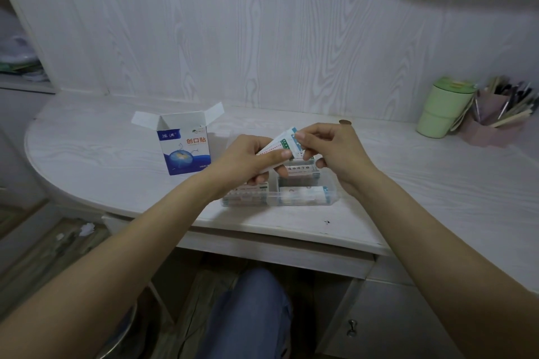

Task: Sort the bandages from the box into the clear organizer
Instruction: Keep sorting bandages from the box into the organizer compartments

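Observation:
A blue and white bandage box (183, 148) stands open on the desk, its flaps spread. To its right lies the clear organizer (329, 198), with wrapped bandages lying in its compartments. Above the organizer my left hand (248, 160) grips a small fanned stack of bandages (284, 141). My right hand (335, 151) pinches the top end of one bandage in that stack between thumb and forefinger. My hands hide the organizer's far compartments.
A green lidded cup (443, 108) and a pink holder of pens (495, 116) stand at the back right of the white desk (102, 154). A small brown coin-like disc (344, 122) lies behind my right hand. A drawer front runs below the desk edge.

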The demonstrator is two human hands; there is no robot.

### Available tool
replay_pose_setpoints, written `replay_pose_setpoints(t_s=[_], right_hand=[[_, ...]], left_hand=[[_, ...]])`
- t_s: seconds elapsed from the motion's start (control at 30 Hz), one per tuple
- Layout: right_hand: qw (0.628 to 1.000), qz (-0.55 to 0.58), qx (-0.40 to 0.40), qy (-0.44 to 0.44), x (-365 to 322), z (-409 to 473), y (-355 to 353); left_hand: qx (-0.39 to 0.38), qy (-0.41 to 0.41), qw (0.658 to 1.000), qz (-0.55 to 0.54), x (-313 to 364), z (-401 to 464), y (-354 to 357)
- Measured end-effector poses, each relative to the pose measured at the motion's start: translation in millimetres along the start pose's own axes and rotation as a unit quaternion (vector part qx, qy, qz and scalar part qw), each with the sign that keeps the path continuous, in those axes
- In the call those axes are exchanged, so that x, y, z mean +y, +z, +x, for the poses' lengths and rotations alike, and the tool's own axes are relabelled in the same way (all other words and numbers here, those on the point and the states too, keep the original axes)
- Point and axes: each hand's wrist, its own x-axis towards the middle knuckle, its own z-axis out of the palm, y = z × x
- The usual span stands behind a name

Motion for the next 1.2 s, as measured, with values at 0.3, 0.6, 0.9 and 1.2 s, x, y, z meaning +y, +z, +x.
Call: replay_pose_setpoints(t_s=[0.3, 0.6, 0.9, 1.2], right_hand=[[0.998, 0.039, -0.015, 0.049, -2.9, -6.4, 2.3], [0.998, 0.02, 0.056, 0.026, 1.6, -1.5, 4.0], [0.998, 0.002, 0.066, 0.02, 4.2, -5.8, 1.0], [0.984, -0.119, 0.096, 0.095, 26.1, -13.0, -19.3]], left_hand=[[-0.022, 0.009, 1.0, -0.01, -2.0, -7.4, -6.0], [0.045, 0.001, 0.999, 0.004, -5.0, -2.2, -4.6], [0.049, -0.008, 0.999, 0.0, -6.0, -1.9, -5.0], [0.145, -0.008, 0.989, 0.021, -14.0, -2.1, -12.1]])
